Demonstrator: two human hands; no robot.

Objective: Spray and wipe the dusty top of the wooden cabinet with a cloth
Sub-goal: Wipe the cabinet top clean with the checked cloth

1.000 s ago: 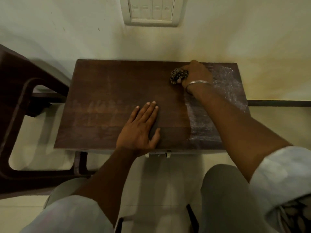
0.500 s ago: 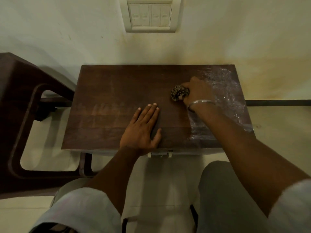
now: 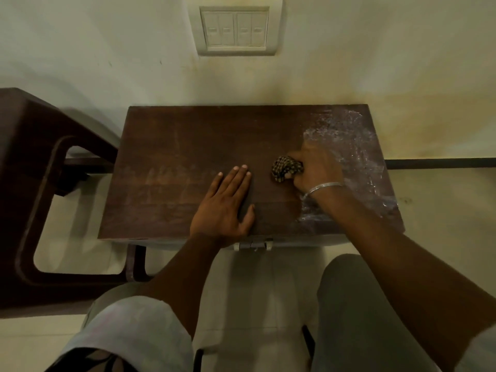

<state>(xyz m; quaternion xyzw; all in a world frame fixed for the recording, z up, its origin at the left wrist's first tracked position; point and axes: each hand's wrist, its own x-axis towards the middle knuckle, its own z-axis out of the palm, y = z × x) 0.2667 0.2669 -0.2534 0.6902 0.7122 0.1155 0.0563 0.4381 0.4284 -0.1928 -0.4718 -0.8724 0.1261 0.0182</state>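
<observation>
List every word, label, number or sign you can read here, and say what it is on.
None can be read.
The switch plate on the wall bears only small pale marks on its rockers, no legible lettering.
The cabinet top, the checked cloth and the bangle carry no text.

switch plate (image 3: 236,29) on wall | dark wooden chair (image 3: 40,167) left of cabinet | pale floor (image 3: 442,210)

the cabinet top (image 3: 188,162) is dark reddish-brown wood, with a whitish dusty patch (image 3: 357,146) on its right side. the wadded cloth (image 3: 284,167) is checked black and tan. the wall switch plate (image 3: 236,28) is cream, the bangle (image 3: 322,187) silver.
</observation>
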